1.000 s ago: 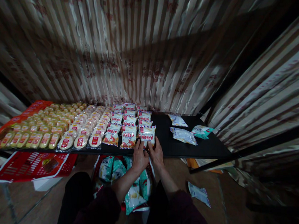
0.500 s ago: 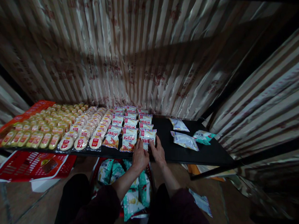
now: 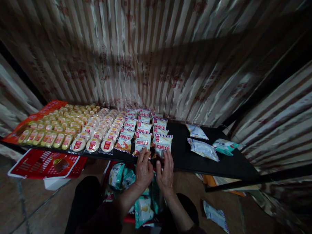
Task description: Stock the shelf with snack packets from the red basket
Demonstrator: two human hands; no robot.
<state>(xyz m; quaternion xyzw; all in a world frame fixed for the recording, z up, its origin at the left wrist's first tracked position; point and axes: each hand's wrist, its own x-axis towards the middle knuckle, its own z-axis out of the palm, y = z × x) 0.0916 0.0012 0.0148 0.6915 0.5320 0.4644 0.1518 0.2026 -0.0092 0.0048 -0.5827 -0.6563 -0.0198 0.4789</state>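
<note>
Rows of white snack packets with striped edges and red print lie on the black shelf [image 3: 181, 160]. At the front end of the right row is one such snack packet [image 3: 162, 146]. My right hand [image 3: 165, 173] is open at its near edge, fingers stretched over the lower part and thumb apart. My left hand [image 3: 144, 171] is open beside it, fingertips at the lower edge of the neighbouring snack packet [image 3: 142, 141]. Neither hand grips a packet. Below my wrists, green snack bags [image 3: 143, 209] fill a red basket, partly hidden by my arms.
Left of the packets stand rows of round white wrapped cakes [image 3: 93, 144] and yellow wrapped cakes [image 3: 48, 138]. To the right lie two pale face-down packets [image 3: 202, 149] and a green bag [image 3: 226, 146]. Another packet [image 3: 216, 216] is on the floor. Striped sheeting [image 3: 143, 55] hangs behind.
Both hands have drawn back toward me from the front packet, and the right fingers now lie flatter over its lower edge. The camera view has shifted, so the shelf appears farther right.
</note>
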